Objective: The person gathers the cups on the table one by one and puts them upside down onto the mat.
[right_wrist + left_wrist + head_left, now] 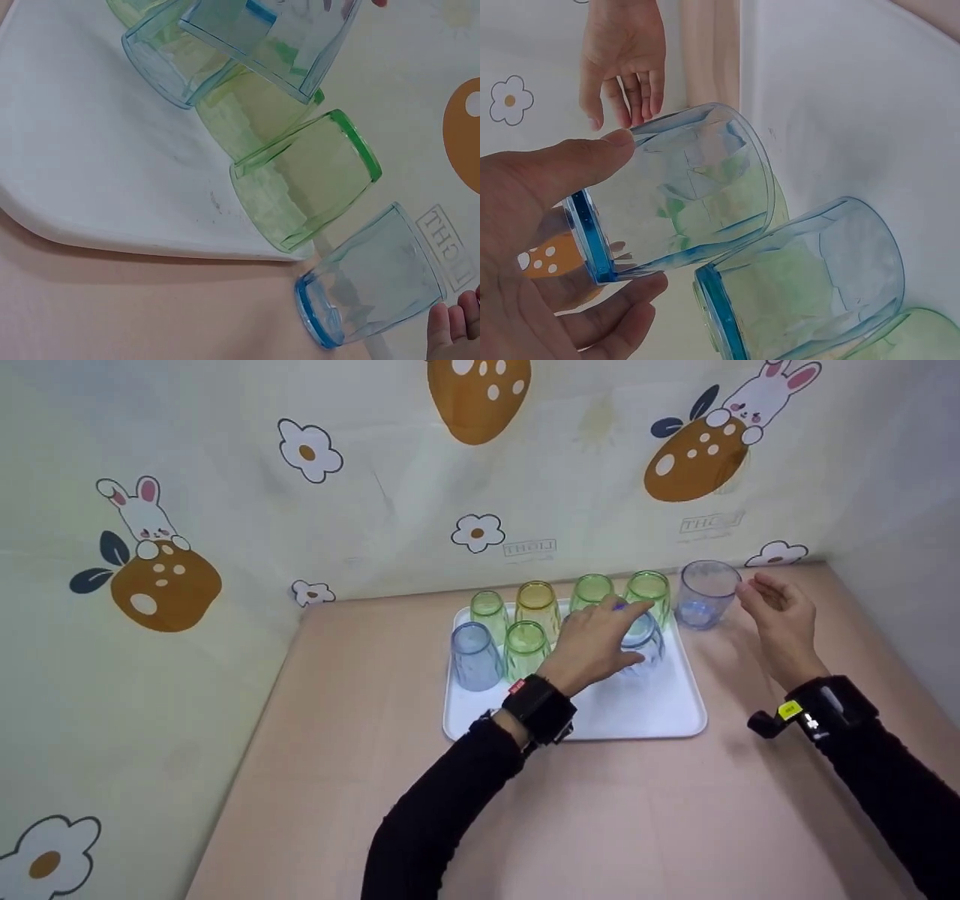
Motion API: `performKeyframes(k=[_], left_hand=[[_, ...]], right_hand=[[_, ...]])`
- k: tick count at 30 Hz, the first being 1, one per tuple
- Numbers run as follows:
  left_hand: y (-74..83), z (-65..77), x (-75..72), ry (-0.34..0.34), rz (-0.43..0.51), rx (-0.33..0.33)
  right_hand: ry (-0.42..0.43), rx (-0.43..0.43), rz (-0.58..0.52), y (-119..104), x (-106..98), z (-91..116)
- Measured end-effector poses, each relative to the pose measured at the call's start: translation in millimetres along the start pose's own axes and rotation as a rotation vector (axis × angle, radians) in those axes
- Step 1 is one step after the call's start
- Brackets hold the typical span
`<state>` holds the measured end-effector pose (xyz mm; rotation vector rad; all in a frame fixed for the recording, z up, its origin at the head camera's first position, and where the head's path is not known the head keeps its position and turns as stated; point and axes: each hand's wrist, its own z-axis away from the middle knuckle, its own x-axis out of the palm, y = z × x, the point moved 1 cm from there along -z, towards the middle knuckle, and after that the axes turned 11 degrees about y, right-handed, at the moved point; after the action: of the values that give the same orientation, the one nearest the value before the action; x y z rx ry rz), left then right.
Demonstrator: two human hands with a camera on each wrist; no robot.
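Note:
My left hand (pixel 596 645) is over the right side of the white tray (pixel 600 724). It grips a clear blue glass (pixel 690 187) near its thick blue base, thumb on one side and fingers on the other. Right next to that glass, a second blue glass (pixel 817 277) stands upside down. My right hand (pixel 784 622) is at the right of an upright blue glass (pixel 707 585) on the table, fingertips right at its rim and fingers loosely bent. In the right wrist view, only fingertips (pixel 457 322) of this hand show beside the glass.
Upside-down glasses crowd the tray's back and left: a blue glass (pixel 476 656), a yellow glass (pixel 537 604) and several green ones, such as the green glass (pixel 526 649). A printed curtain (pixel 390 510) stands behind the beige table (pixel 360 682).

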<state>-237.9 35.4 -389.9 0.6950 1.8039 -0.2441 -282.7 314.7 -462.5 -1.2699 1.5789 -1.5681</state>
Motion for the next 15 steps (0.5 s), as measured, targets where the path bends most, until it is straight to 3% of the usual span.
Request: performKeyframes(k=[5,9,15], left_hand=[[4.6,-6.8,5.4,-0.033,-0.052,-0.007],[6.8,-10.9,9.5,-0.077,-0.06,-0.038],[11.0,-16.9,14.3,-0.086,-0.083,-0.03]], right_hand=[[0.045,0.011,0.064,1.1,0.1,-4.2],[0.053,0.007,0.209,0.7,0.5,-7.3],[-0.009,0.016,0.389,-3.3,0.9,-10.4]])
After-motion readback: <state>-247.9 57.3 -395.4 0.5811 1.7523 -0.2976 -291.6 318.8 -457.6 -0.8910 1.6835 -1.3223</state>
